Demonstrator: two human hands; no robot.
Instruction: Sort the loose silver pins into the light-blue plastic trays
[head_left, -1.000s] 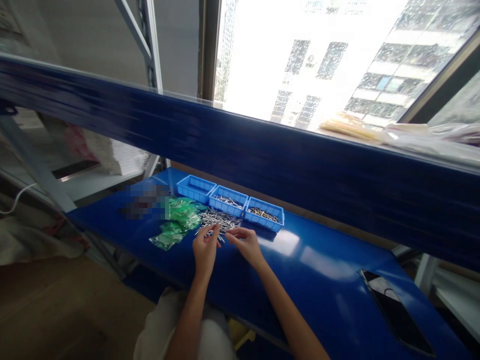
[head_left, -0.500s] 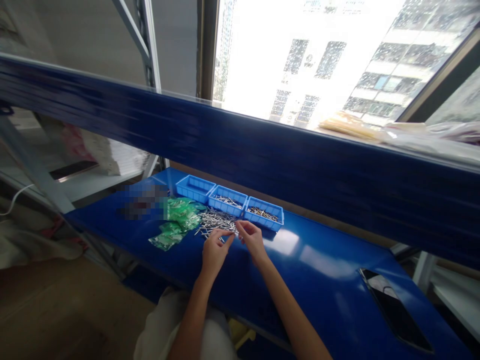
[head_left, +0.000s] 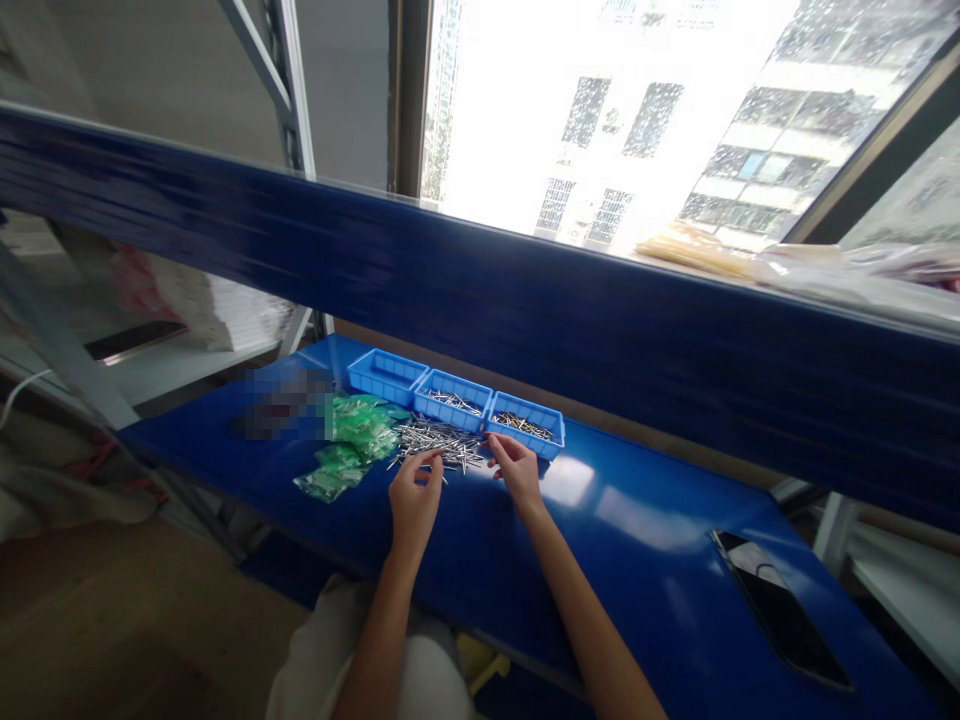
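A loose pile of thin silvery metal pins (head_left: 442, 437) lies on the blue table in front of me. At its near edge, my left hand (head_left: 415, 497) has thumb and fingertips drawn together; what is between them is too small to make out. My right hand (head_left: 517, 470) is over the pile's right side, close to the right bin, its thumb and forefinger pinched together. Any piece in that pinch cannot be made out either. Behind the pile, the middle blue bin (head_left: 453, 411) holds silvery pins, and the right blue bin (head_left: 525, 446) holds darker, partly brassy ones.
Left of the pile lie green-tinted plastic bags (head_left: 352, 450). The left blue bin (head_left: 386, 391) shows a bare floor. A phone (head_left: 780, 610) rests on the blue table (head_left: 615, 570) at the right. A blue shelf beam (head_left: 450, 270) crosses above the bins.
My hands, close together over the near side of the pile before, have moved apart. The left went slightly left, the right slightly right toward the right bin.
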